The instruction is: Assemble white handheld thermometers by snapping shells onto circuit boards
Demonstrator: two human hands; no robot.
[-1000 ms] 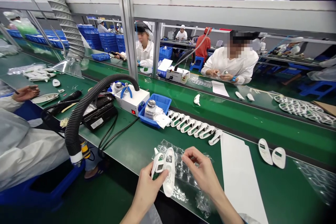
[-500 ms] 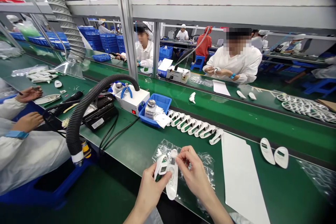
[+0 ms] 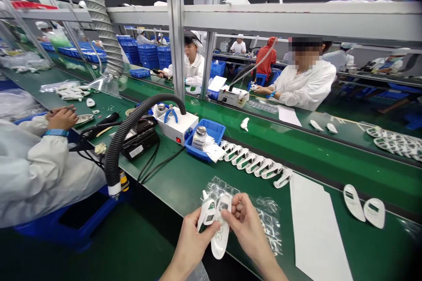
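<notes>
Near the bench edge, my left hand is closed around two white plastic shells side by side. The left one is a device housing with a small window and a bit of green inside. A longer oval cover with ring-shaped marks lies to its right, tilted, its inner side facing me. My right hand is closed at the cover's upper end, thumb on its window area and fingers curled at the edge. Whether a small part sits under that thumb is hidden. Beneath both hands lies a clear blister sheet.
A row of white housings runs along the belt. White paper and two covers lie to the right. Leftward are a blue tray with a metal-capped bottle, a white box and a black hose. Co-workers sit left and opposite.
The view has swung a little left, so things sit further right. My right thumb has moved onto the cover's window area. The co-worker at left has brought both hands together.
</notes>
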